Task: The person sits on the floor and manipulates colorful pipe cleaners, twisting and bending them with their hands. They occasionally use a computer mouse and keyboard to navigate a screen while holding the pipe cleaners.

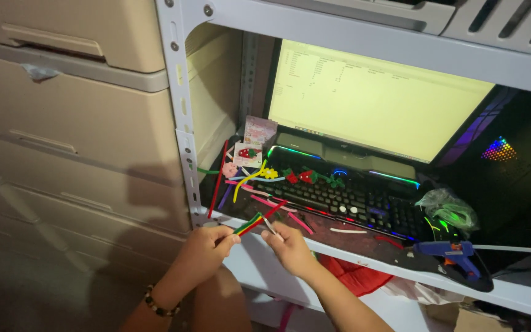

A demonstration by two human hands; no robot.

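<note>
Just before the shelf's front edge, the left hand pinches a bundle of green, yellow and red pipe cleaners, while the right hand nips a thin stem against its tip. Wrapping tidily probably needs tight, even turns with the bundle steady. Behind, two small pink-and-white cards stand beside the keyboard, below the pale monitor; a blue glue gun lies rightward.
</note>
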